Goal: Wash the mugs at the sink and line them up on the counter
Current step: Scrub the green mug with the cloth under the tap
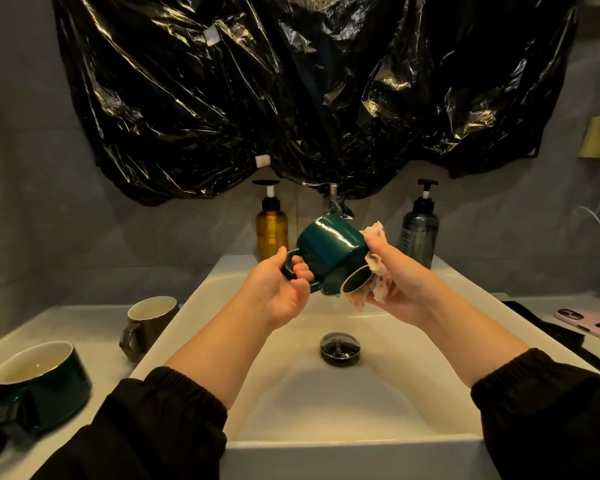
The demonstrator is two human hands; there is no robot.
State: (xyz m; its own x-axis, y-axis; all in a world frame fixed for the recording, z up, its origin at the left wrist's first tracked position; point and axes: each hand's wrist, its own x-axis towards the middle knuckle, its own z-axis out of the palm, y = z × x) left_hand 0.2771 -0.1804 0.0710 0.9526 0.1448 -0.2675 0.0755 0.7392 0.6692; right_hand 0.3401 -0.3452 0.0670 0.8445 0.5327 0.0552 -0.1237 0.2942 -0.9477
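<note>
Mug (329,251) mid-wash, tilted over sink (361,445): handle gripped in curled left hand (278,292), cloth (376,265) bunched in right hand (402,285) against rim. Probably left to do: brown mug (153,323), dark mug (45,386) on counter (94,327), washed or not unclear; no line-up yet

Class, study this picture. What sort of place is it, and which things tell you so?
Probably a bathroom washstand: a white sink with a drain plug, a faucet behind it, an amber pump bottle and a grey pump bottle against the wall.
</note>
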